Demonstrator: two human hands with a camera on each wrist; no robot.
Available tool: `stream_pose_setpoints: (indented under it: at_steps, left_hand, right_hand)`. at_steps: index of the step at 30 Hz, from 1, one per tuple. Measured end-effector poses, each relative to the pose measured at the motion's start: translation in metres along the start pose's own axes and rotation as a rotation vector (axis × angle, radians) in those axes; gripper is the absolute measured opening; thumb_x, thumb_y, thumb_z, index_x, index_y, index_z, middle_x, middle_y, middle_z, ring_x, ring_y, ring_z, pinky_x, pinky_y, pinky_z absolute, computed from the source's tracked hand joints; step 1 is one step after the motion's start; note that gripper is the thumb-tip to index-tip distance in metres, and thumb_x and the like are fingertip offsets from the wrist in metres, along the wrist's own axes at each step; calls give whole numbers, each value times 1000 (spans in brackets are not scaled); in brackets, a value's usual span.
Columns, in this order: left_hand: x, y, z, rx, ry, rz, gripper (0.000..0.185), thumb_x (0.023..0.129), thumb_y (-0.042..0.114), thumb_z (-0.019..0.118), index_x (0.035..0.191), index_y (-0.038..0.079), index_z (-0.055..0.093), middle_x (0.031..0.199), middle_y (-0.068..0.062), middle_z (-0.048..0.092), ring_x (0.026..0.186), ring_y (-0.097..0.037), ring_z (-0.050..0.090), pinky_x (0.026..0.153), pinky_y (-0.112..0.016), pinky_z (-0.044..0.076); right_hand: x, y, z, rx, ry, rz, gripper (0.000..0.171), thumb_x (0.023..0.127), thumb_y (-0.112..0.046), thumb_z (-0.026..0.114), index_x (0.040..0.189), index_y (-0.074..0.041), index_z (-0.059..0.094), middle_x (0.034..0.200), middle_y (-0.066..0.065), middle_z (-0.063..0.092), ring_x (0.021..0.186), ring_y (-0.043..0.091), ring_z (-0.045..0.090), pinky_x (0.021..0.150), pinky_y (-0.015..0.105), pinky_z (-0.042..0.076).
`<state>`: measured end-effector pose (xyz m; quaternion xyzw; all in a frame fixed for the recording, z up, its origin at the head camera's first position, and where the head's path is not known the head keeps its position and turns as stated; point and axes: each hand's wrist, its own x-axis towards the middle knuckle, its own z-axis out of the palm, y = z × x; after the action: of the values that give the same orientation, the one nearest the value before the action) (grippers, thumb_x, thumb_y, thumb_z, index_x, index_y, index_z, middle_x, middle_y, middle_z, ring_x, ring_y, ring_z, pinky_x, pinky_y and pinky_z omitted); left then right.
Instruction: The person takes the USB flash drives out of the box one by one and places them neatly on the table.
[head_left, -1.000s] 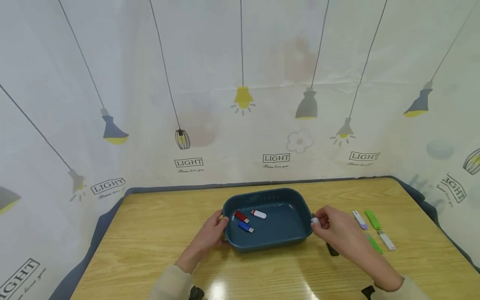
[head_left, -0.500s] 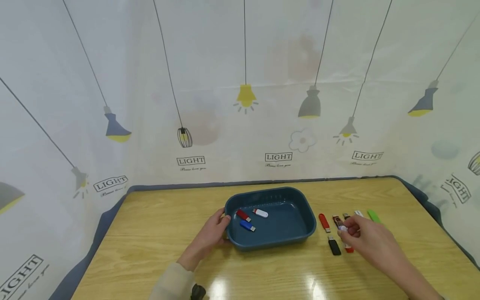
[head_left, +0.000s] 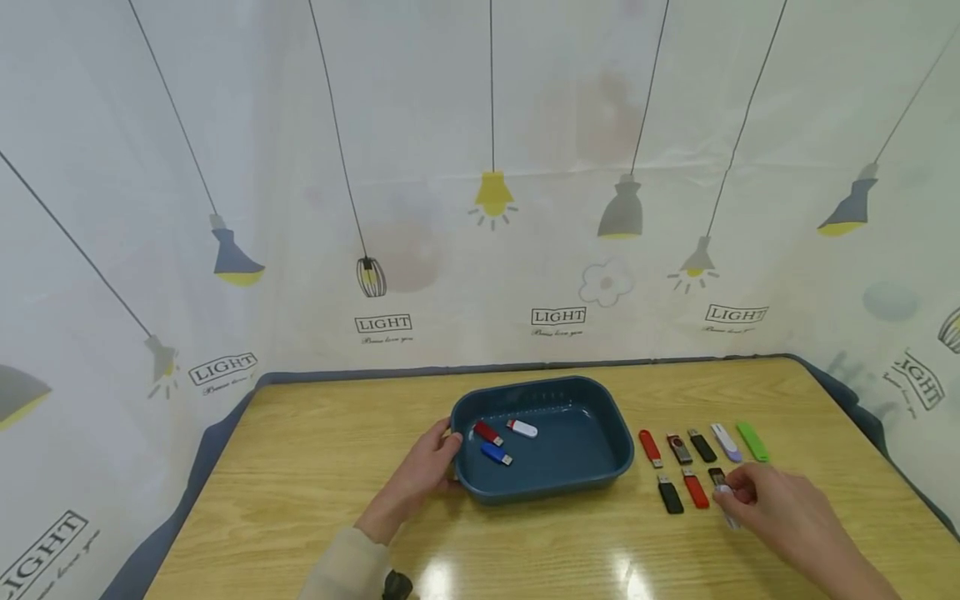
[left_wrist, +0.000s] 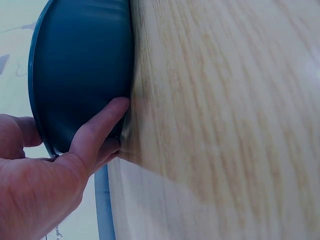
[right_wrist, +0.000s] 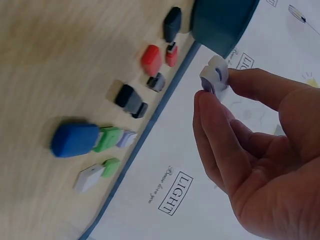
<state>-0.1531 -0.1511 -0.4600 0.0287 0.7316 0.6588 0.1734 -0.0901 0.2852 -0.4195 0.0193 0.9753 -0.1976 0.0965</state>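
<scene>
A dark blue tray (head_left: 615, 433) sits mid-table with a red (head_left: 487, 433), a white (head_left: 521, 428) and a blue flash drive (head_left: 495, 454) inside. My left hand (head_left: 450, 442) grips its left rim; in the left wrist view the thumb hooks over the rim of the tray (left_wrist: 80, 65) and the fingers (left_wrist: 100, 125) lie along the outer wall. My right hand (head_left: 726, 492) hovers over the flash drives right of the tray. It pinches a small white and purple piece (right_wrist: 215, 75) between thumb and forefinger.
Two rows of flash drives lie right of the tray: red (head_left: 649, 447), black (head_left: 702, 446), lilac (head_left: 725, 442) and green (head_left: 752, 442) behind, black (head_left: 670, 494) and red (head_left: 696, 488) in front. A curtain with printed lamps walls three sides of the table.
My right hand has moved from the tray's right rim to the right and nearer to me, over the front row of drives, still pinching the white piece. The left hand stays on the tray.
</scene>
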Motion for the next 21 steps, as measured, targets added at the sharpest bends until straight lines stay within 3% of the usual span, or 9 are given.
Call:
stream_pose_setpoints:
  at_steps: [6, 21]
  left_hand:
    - [-1, 0, 0, -2, -5, 8, 55, 114, 18, 37, 161, -5, 21, 155, -35, 39, 128, -47, 55, 84, -55, 61]
    - [-1, 0, 1, -8, -1, 3, 55, 114, 18, 37, 161, -6, 20, 156, -35, 37, 130, -47, 53, 85, -56, 60]
  right_hand:
    - [-6, 16, 13, -56, -26, 18, 24, 97, -26, 72, 94, -1, 70, 75, -3, 60, 67, 17, 49, 59, 34, 42]
    - [-9, 29, 29, -140, -73, 30, 25, 94, -23, 75, 90, 1, 71, 71, -2, 60, 64, 18, 50, 60, 38, 46]
